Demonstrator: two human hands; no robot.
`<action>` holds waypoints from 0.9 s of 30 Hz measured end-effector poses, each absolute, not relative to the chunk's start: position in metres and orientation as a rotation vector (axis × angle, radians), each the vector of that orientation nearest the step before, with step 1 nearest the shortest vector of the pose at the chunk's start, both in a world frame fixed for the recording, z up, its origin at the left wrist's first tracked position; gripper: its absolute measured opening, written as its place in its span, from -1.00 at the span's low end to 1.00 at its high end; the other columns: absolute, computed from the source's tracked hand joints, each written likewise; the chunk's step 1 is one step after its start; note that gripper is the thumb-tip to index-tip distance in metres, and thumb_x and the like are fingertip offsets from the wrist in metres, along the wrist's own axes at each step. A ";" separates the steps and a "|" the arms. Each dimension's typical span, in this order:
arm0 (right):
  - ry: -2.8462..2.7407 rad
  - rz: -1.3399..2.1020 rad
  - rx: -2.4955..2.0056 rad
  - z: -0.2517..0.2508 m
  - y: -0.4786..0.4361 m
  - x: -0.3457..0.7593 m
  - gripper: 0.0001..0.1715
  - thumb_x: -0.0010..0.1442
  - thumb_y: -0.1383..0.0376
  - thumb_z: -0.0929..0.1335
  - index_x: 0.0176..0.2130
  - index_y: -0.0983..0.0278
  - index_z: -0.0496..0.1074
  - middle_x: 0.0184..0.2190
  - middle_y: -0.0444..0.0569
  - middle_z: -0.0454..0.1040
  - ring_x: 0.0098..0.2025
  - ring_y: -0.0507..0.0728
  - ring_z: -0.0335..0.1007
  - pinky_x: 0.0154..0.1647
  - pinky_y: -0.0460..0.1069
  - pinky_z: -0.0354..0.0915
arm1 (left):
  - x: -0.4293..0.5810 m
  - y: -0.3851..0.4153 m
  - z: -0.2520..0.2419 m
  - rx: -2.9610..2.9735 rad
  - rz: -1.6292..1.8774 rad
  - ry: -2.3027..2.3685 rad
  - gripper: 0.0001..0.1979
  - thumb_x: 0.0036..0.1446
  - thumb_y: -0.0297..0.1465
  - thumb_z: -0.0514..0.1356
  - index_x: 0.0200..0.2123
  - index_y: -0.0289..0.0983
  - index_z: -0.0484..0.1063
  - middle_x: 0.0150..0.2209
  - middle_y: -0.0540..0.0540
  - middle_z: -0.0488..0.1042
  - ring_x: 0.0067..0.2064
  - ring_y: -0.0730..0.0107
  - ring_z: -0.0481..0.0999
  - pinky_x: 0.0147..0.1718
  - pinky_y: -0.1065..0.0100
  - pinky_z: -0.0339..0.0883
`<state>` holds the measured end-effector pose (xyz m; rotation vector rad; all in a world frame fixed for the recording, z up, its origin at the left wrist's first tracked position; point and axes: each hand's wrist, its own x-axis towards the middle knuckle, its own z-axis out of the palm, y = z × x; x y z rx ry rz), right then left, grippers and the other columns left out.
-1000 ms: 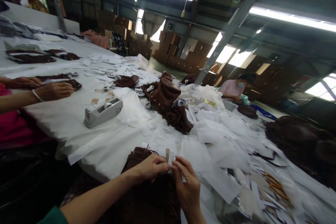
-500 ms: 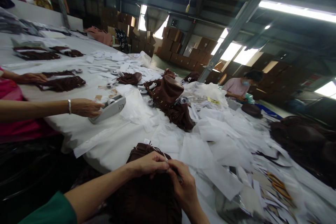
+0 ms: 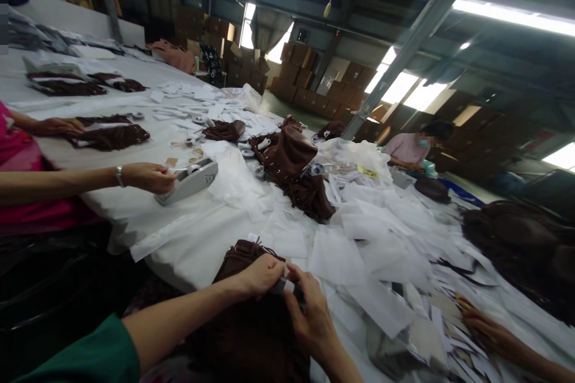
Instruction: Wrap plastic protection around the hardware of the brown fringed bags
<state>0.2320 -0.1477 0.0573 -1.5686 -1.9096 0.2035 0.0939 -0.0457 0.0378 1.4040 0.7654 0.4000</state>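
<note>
A dark brown bag (image 3: 251,335) with drawstring cords and metal eyelets at its top lies in front of me at the table edge. Over it, my left hand (image 3: 262,275) is closed, its fingers pinched at a small grey-and-white piece (image 3: 287,286). My right hand (image 3: 309,311) curls round the other side of that piece, thumb below and fingers above. Whether the piece is a tag, tape or a wrapped strap I cannot make out. My palms and the sleeve's end hide part of the bag.
White wrapping sheets (image 3: 386,239) spread over the table. More brown bags (image 3: 291,152) lie mid-table. At left, a co-worker's hand (image 3: 150,178) is by a grey tape dispenser (image 3: 193,182). Another person's hand (image 3: 489,329) reaches in at right by orange-handled scissors (image 3: 462,302).
My hands have drawn slightly apart, exposing more of the grey-and-white piece. Another person's hand has come in from the right onto the scissors. The co-worker's hand at left has lifted a little.
</note>
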 end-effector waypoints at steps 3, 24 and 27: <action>-1.968 0.219 -1.575 0.065 -0.147 0.229 -0.50 0.18 0.34 0.27 0.12 0.23 0.22 -0.09 0.05 0.46 -0.08 0.18 0.39 -0.05 0.09 0.33 | 0.095 -0.049 0.032 1.401 0.412 0.758 -0.69 0.06 -0.23 0.00 -0.58 -0.30 0.31 -0.75 0.11 0.14 -0.79 0.60 0.05 -0.86 0.53 -0.09; -1.802 0.406 -1.573 0.060 -0.162 0.235 -0.29 0.17 0.35 0.27 0.26 0.18 0.00 0.10 0.12 0.35 0.13 0.28 0.26 0.19 0.37 0.05 | 0.083 -0.060 0.048 1.332 0.481 0.679 -0.65 -0.02 -0.21 0.22 -0.26 -0.37 0.52 -0.62 0.07 0.29 -0.72 0.63 0.10 -0.77 0.52 -0.01; -1.430 0.630 -1.446 0.060 -0.157 0.240 -0.32 0.21 0.26 0.27 0.26 0.19 0.01 -0.01 0.10 0.45 -0.03 0.21 0.43 -0.03 0.16 0.37 | 0.083 -0.062 0.050 1.404 0.565 0.649 -0.71 0.00 -0.28 0.21 -0.26 -0.35 0.54 -0.54 0.01 0.39 -0.62 0.57 0.23 -0.66 0.51 0.10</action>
